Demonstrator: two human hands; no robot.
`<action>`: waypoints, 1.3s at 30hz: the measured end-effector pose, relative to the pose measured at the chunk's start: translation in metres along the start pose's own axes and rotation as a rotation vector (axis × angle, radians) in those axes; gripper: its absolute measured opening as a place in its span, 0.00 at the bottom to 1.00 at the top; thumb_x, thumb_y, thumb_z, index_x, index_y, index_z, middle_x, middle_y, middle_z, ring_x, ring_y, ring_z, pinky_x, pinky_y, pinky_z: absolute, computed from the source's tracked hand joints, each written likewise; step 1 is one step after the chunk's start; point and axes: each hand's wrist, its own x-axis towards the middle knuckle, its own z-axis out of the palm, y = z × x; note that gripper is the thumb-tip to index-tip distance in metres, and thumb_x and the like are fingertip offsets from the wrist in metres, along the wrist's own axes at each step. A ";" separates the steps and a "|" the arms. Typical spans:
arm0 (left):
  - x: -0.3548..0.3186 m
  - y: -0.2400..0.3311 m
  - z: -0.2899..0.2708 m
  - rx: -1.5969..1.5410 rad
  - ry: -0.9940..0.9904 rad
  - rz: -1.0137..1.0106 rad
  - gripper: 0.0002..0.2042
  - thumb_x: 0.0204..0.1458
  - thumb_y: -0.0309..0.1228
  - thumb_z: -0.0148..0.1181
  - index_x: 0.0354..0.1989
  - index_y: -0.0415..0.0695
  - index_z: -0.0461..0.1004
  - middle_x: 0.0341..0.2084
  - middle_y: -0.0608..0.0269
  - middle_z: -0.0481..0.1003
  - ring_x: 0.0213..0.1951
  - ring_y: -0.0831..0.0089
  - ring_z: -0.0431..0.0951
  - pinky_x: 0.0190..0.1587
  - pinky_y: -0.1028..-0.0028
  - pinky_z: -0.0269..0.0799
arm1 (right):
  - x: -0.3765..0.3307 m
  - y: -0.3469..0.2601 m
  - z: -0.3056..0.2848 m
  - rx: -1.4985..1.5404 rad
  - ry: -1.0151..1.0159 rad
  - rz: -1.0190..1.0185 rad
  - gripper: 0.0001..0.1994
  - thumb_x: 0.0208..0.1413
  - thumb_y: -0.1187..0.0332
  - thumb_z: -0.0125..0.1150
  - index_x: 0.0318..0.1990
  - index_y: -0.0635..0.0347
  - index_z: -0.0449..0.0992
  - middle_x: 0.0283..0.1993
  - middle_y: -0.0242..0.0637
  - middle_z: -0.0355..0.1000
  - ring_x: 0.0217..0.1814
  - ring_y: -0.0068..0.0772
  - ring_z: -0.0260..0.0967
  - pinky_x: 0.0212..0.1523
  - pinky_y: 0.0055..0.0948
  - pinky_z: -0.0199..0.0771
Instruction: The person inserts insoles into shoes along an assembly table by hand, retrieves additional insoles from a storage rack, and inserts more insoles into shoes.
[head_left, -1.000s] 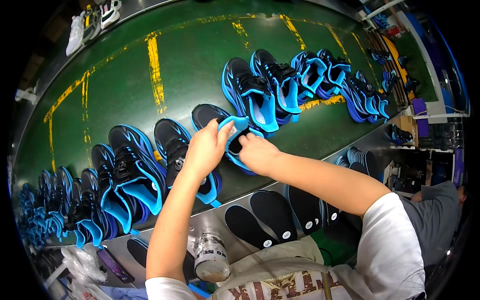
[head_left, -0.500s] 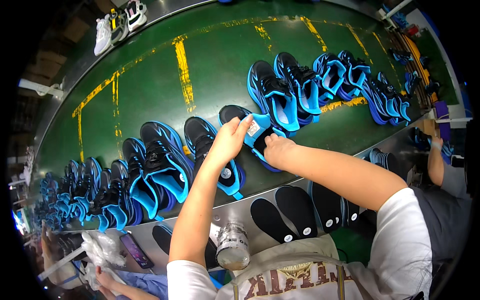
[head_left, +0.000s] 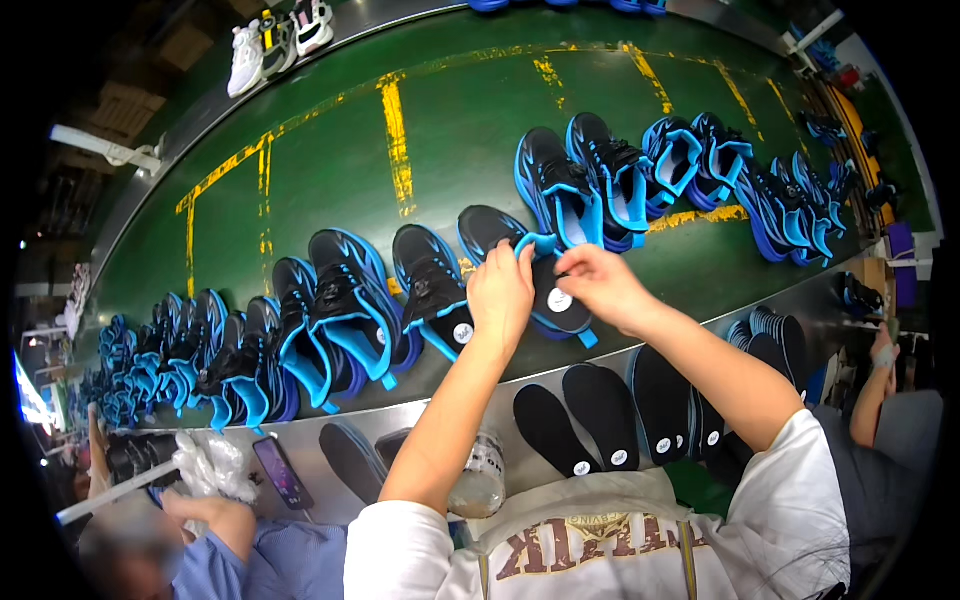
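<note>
A black and blue sneaker point(head_left: 490, 228) rests on the green belt in front of me, toe pointing away. My left hand point(head_left: 503, 290) is closed on the blue-lined upper at the shoe's opening, covering its left side. Curled at the right edge of the opening are the fingers of my right hand point(head_left: 607, 287); whether they pinch the lining is too small to make out. Inside the heel, a black insole point(head_left: 572, 316) shows a round white sticker. Close on the left stands another sneaker point(head_left: 425, 270) with a stickered insole in it.
Black and blue sneakers line the green belt point(head_left: 450, 130) on both sides. Loose insoles point(head_left: 600, 400) lie along the metal ledge point(head_left: 400, 415) nearest me, beside a jar point(head_left: 478, 475) and a phone point(head_left: 282, 475). Co-workers sit at left and right.
My right hand has come out of the sneaker to its right edge, uncovering the stickered insole. My left hand has lowered with the tongue, hiding its label. The whole view has shifted slightly.
</note>
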 end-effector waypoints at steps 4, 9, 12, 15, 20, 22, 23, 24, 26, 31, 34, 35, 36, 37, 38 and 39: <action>0.004 0.003 -0.001 -0.040 0.003 -0.067 0.14 0.50 0.38 0.52 0.36 0.37 0.67 0.20 0.53 0.71 0.21 0.57 0.73 0.24 0.65 0.68 | -0.052 0.012 -0.023 0.254 -0.031 0.075 0.09 0.46 0.77 0.56 0.36 0.60 0.66 0.33 0.27 0.64 0.36 0.16 0.63 0.39 0.16 0.62; 0.008 -0.003 -0.004 -0.163 0.052 -0.040 0.17 0.49 0.37 0.53 0.41 0.38 0.61 0.22 0.48 0.69 0.26 0.52 0.72 0.28 0.62 0.67 | -0.096 0.044 -0.030 0.022 0.009 -0.008 0.06 0.49 0.77 0.53 0.35 0.61 0.64 0.33 0.29 0.61 0.32 0.17 0.61 0.36 0.17 0.62; 0.010 -0.002 -0.004 -0.160 -0.056 -0.056 0.19 0.50 0.39 0.52 0.43 0.36 0.60 0.25 0.44 0.70 0.30 0.47 0.72 0.33 0.60 0.67 | -0.100 0.033 -0.028 -0.339 0.043 -0.145 0.09 0.46 0.76 0.55 0.36 0.64 0.64 0.36 0.38 0.60 0.33 0.28 0.64 0.38 0.23 0.64; 0.016 0.013 -0.015 -0.477 -0.400 -0.394 0.26 0.51 0.45 0.46 0.48 0.33 0.56 0.33 0.33 0.70 0.39 0.41 0.70 0.40 0.57 0.65 | -0.084 0.016 -0.012 -0.760 0.133 -0.292 0.14 0.41 0.72 0.59 0.36 0.64 0.63 0.39 0.44 0.59 0.35 0.40 0.64 0.39 0.30 0.66; -0.011 0.026 0.003 -0.205 -0.071 -0.267 0.18 0.53 0.41 0.45 0.37 0.35 0.64 0.31 0.42 0.71 0.32 0.45 0.71 0.34 0.56 0.66 | -0.053 -0.007 0.001 -1.113 0.099 -0.071 0.17 0.37 0.67 0.62 0.34 0.63 0.64 0.40 0.48 0.59 0.40 0.49 0.63 0.41 0.38 0.66; -0.009 0.025 0.003 -0.208 -0.075 -0.272 0.17 0.53 0.40 0.46 0.36 0.35 0.65 0.29 0.41 0.70 0.33 0.44 0.70 0.34 0.56 0.66 | -0.073 -0.023 -0.022 -0.787 0.069 -0.292 0.16 0.36 0.66 0.64 0.31 0.63 0.65 0.40 0.46 0.60 0.41 0.45 0.63 0.42 0.35 0.66; -0.007 0.018 -0.002 -0.234 -0.090 -0.320 0.16 0.53 0.39 0.46 0.35 0.35 0.65 0.29 0.41 0.70 0.33 0.44 0.70 0.34 0.56 0.66 | -0.092 -0.038 -0.046 -0.635 0.170 -0.578 0.16 0.36 0.66 0.66 0.27 0.62 0.65 0.38 0.42 0.60 0.41 0.40 0.62 0.43 0.31 0.65; -0.007 0.017 -0.001 -0.276 -0.122 -0.364 0.16 0.52 0.39 0.47 0.35 0.35 0.65 0.29 0.40 0.70 0.33 0.43 0.70 0.34 0.56 0.65 | -0.109 -0.049 -0.061 -0.589 0.251 -0.612 0.18 0.33 0.68 0.69 0.29 0.61 0.63 0.40 0.40 0.57 0.42 0.36 0.60 0.46 0.28 0.62; -0.005 0.014 0.002 -0.503 -0.142 -0.444 0.17 0.50 0.41 0.50 0.33 0.35 0.65 0.28 0.38 0.70 0.33 0.43 0.70 0.34 0.57 0.65 | -0.128 -0.036 -0.081 -0.297 0.365 -0.797 0.22 0.31 0.69 0.71 0.33 0.59 0.62 0.43 0.39 0.54 0.45 0.33 0.58 0.48 0.29 0.60; -0.025 0.010 0.010 -0.468 0.067 -0.384 0.21 0.49 0.41 0.54 0.40 0.33 0.67 0.27 0.49 0.73 0.31 0.64 0.74 0.34 0.71 0.67 | -0.145 -0.022 -0.055 0.083 0.346 -0.952 0.26 0.34 0.63 0.72 0.36 0.57 0.58 0.46 0.40 0.53 0.47 0.31 0.56 0.47 0.28 0.61; -0.021 0.025 -0.017 -0.513 -0.171 -0.487 0.22 0.49 0.43 0.53 0.41 0.32 0.67 0.20 0.54 0.67 0.24 0.65 0.68 0.29 0.69 0.63 | -0.158 -0.028 -0.058 0.250 0.309 -0.958 0.24 0.39 0.61 0.68 0.37 0.58 0.57 0.46 0.42 0.53 0.41 0.31 0.61 0.38 0.27 0.66; -0.026 0.012 -0.007 -0.486 -0.034 -0.358 0.22 0.49 0.42 0.53 0.41 0.32 0.66 0.22 0.52 0.68 0.26 0.63 0.69 0.30 0.69 0.64 | -0.160 -0.033 -0.053 0.335 0.269 -0.965 0.23 0.42 0.60 0.66 0.37 0.58 0.57 0.46 0.43 0.53 0.38 0.31 0.62 0.34 0.27 0.68; -0.032 0.000 0.004 -0.455 0.100 -0.229 0.22 0.50 0.42 0.52 0.42 0.33 0.66 0.24 0.51 0.69 0.27 0.61 0.69 0.32 0.68 0.64 | -0.164 -0.039 -0.049 0.331 0.232 -0.982 0.22 0.43 0.59 0.64 0.37 0.59 0.57 0.45 0.44 0.53 0.33 0.32 0.64 0.32 0.28 0.68; -0.019 0.032 -0.019 -0.496 -0.231 -0.467 0.22 0.50 0.41 0.51 0.44 0.33 0.65 0.34 0.46 0.71 0.36 0.56 0.72 0.39 0.68 0.66 | -0.168 -0.034 -0.060 0.372 0.222 -0.991 0.22 0.43 0.62 0.65 0.37 0.59 0.57 0.47 0.44 0.53 0.35 0.30 0.64 0.35 0.27 0.68; -0.021 0.029 -0.020 -0.491 -0.217 -0.467 0.22 0.50 0.41 0.51 0.44 0.33 0.65 0.34 0.46 0.71 0.36 0.56 0.72 0.39 0.68 0.66 | -0.171 -0.035 -0.058 0.428 0.169 -1.009 0.22 0.42 0.66 0.66 0.37 0.59 0.58 0.49 0.43 0.54 0.38 0.29 0.64 0.38 0.25 0.68; -0.025 0.023 -0.016 -0.485 -0.144 -0.386 0.23 0.50 0.41 0.52 0.45 0.31 0.64 0.36 0.46 0.71 0.37 0.59 0.72 0.41 0.71 0.65 | -0.175 -0.037 -0.057 0.431 0.157 -1.018 0.22 0.42 0.66 0.66 0.37 0.59 0.58 0.49 0.43 0.54 0.38 0.29 0.64 0.38 0.25 0.68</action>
